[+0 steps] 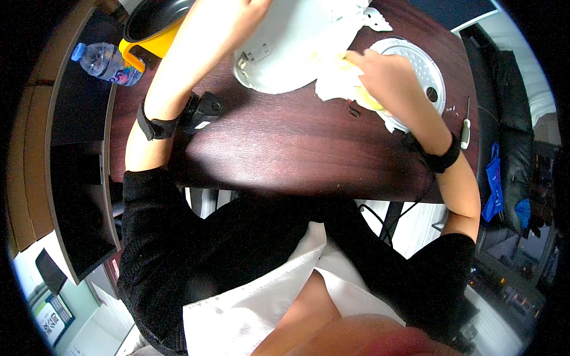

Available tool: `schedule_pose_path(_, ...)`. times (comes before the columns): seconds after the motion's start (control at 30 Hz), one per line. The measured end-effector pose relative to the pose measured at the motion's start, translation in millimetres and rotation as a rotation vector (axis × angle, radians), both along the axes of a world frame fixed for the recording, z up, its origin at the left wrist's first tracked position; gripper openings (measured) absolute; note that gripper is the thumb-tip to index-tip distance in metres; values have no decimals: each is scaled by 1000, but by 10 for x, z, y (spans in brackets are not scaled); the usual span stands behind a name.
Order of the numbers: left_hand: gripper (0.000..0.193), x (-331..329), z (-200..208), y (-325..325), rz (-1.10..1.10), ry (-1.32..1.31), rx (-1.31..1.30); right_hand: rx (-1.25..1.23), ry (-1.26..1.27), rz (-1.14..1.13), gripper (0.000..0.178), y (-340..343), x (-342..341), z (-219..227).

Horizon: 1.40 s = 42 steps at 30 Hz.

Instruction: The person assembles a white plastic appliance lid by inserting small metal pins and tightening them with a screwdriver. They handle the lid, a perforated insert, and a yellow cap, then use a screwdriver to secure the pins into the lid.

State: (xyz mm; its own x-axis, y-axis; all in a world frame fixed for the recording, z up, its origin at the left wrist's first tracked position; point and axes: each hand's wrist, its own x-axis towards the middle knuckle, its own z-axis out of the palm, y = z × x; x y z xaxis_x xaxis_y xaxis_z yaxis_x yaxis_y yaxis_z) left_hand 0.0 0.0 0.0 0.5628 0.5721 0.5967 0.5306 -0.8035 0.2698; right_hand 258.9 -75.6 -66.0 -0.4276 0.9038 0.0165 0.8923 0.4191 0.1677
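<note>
A large white plastic shell (279,53), curved and hollow, lies at the far middle of the table. My left hand (252,7) is beside it at the top edge of the view, its fingers cut off by the frame. To the right, my right hand (385,74) has its fingers curled onto a crumpled white and yellow cloth (335,83). Behind that hand and partly covered by it is a round white perforated disc (436,77). A small dark piece (353,109) lies on the table just below the cloth.
At the far left stand a yellow pot (155,38) with a dark inside and a clear bottle (107,62) with a blue cap. A screwdriver (466,129) lies near the right edge of the dark wooden table (267,142). Black straps circle both my wrists.
</note>
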Motion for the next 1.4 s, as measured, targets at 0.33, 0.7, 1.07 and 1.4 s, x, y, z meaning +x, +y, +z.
schedule_pose_path(0.33,38,63,218,-143,75,-119,-309,-13,615,-181,35,-573,629,579)
schedule_pose_path(0.7,43,-48,151,53,30,-406,-258,113,982,-812,41,-825,2241,616)
schedule_pose_path(1.07,42,29,175,27,29,-501,-148,409,211,-412,45,-553,2116,204)
schedule_pose_path(1.4,46,120,163,-41,4,-619,-171,-867,1540,-408,41,-417,-151,113)
